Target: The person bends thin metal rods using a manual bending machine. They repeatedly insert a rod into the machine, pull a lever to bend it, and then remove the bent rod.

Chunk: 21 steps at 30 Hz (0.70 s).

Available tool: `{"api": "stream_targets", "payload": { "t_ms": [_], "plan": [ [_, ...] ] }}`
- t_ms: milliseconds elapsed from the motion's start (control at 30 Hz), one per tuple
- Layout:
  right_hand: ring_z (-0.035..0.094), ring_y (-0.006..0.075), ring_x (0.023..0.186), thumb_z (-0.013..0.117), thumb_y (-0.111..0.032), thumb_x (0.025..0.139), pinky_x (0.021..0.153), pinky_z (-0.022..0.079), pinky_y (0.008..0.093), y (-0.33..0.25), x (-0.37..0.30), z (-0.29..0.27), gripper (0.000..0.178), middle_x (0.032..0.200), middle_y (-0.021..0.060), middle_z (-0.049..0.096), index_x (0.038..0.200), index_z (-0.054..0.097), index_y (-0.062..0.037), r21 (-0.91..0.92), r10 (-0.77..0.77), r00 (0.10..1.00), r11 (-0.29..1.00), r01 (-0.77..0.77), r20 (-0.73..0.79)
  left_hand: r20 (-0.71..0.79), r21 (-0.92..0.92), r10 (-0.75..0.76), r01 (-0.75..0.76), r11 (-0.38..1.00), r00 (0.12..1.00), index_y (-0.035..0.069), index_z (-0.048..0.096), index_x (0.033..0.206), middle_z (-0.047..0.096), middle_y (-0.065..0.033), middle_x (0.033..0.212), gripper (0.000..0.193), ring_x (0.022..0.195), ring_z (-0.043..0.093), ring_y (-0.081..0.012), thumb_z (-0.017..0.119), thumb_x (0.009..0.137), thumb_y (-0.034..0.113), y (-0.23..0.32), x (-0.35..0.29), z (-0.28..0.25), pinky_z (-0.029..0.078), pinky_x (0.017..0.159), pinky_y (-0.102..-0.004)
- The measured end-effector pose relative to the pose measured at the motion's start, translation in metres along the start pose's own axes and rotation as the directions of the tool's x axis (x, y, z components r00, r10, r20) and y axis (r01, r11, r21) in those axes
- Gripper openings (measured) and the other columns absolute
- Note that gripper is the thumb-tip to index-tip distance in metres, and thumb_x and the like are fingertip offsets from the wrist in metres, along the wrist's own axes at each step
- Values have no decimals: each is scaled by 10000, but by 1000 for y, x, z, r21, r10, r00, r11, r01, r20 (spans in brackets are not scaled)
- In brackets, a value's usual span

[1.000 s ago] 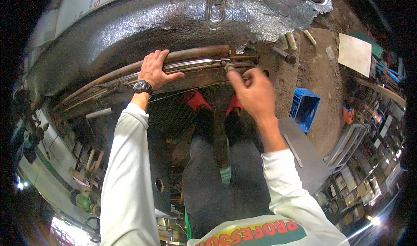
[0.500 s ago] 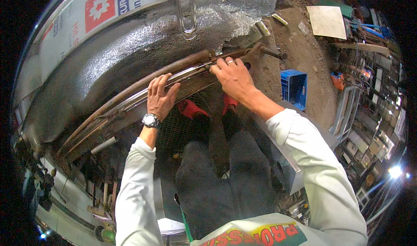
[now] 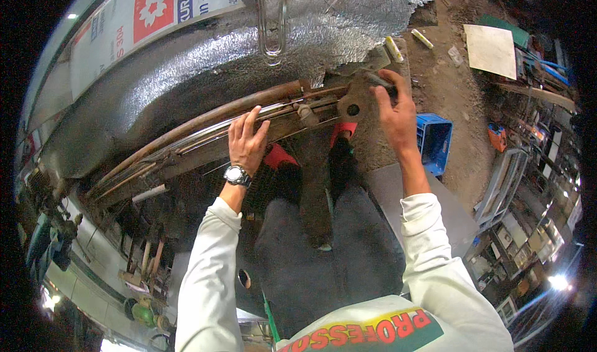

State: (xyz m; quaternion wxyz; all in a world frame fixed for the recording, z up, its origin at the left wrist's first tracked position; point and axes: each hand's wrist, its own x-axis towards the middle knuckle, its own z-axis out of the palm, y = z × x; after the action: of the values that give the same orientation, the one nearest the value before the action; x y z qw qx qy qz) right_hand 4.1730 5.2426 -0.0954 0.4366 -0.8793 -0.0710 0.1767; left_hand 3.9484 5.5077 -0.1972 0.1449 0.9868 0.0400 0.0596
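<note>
The left hand [image 3: 247,142] lies open, fingers spread flat on the rusty pipe [image 3: 205,119] bundle. The right hand [image 3: 393,106] grasps a dark tool [image 3: 378,78] above the metal plate [image 3: 354,100], just beside its hole. The work looks underway, with nothing visibly finished.

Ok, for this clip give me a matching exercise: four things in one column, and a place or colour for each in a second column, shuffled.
Things:
1. left hand
2. right hand
3. plastic crate
4. wristwatch

Places or colours:
A. blue, on the dirt ground
B. on the left wrist
C. resting flat on the long rusty bars
D. at the metal plate with a hole, holding a dark tool

Pairs: 1-C, 2-D, 3-A, 4-B
</note>
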Motion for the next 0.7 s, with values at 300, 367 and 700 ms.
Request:
{"api": "stream_targets", "payload": {
  "t_ms": [300, 367, 700],
  "plan": [
    [638, 252, 1169, 637, -92, 940, 1008, 495, 368, 8, 19, -24, 626, 1415, 130, 580, 1525, 414, -87, 256, -217, 875, 960, 111, 433, 316, -352, -434, 528, 772, 844, 98, 584, 1263, 639, -148, 1109, 534, 968, 653, -356, 806, 803, 253, 120, 66, -39, 547, 824, -454],
    [657, 229, 1104, 647, -114, 908, 943, 528, 355, 33, 24, -37, 624, 1398, 132, 591, 1499, 448, -83, 309, -65, 926, 949, -57, 371, 243, -204, -448, 497, 844, 861, 60, 610, 1162, 675, -155, 1006, 452, 868, 676, -354, 790, 829, 308, 134, 78, -49, 560, 749, -453],
    [668, 221, 1079, 510, 33, 828, 971, 528, 343, 44, 42, -56, 637, 1376, 133, 577, 1457, 506, -65, 266, -135, 863, 964, 2, 486, 882, -18, -460, 968, -250, -102, 43, 646, 941, 604, -52, 625, 556, 485, 539, -197, 424, 1031, 545, 112, 109, -43, 399, 449, -333]
  ]
}}
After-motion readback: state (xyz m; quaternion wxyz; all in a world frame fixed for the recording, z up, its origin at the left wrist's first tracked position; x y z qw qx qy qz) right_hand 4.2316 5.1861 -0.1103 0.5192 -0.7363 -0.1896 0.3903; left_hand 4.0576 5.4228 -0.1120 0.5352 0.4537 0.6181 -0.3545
